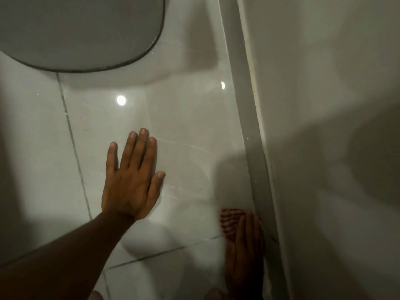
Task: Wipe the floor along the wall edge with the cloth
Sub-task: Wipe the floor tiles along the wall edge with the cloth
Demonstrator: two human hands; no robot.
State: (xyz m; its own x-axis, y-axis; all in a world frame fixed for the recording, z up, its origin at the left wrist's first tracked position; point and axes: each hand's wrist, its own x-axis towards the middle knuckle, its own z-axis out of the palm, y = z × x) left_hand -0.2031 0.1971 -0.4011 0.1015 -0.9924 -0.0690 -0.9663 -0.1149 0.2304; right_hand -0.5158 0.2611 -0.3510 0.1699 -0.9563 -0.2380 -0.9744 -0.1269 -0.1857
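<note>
My left hand (132, 180) lies flat on the glossy white floor tile (186, 131), palm down, fingers spread, holding nothing. My right hand (244, 250) is blurred at the lower right, pressing a red-and-white striped cloth (230, 219) onto the floor right beside the grey skirting strip (253, 148) at the foot of the wall (324, 105). Most of the cloth is hidden under the hand; only its front end shows past the fingertips.
A grey rounded mat or lid-like object (75, 31) lies on the floor at the top left. Grout lines (73, 144) cross the tiles. Two light reflections shine on the tile. Toes show at the bottom edge (213, 294).
</note>
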